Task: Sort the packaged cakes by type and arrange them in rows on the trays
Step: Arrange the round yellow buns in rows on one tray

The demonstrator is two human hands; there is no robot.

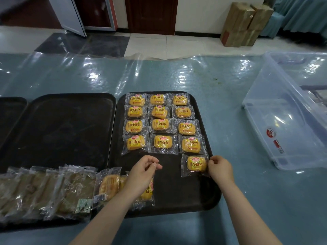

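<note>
Left tray (58,124) holds brown packaged cakes (44,190) piled along its near edge, unsorted. My left hand (141,172) hovers over loose yellow packs (109,186), fingers loosely curled, holding nothing. Right tray (215,188) has four rows of three yellow cakes (160,123). My right hand (220,167) pinches the wrapper edge of the fifth-row cake (196,163), which lies on the tray. Risk: slick film slips or drags, skewing the row above

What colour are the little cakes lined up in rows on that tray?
Yellow-orange cakes in clear wrappers with red-and-yellow labels, on a black tray; seen in the head view.
</note>
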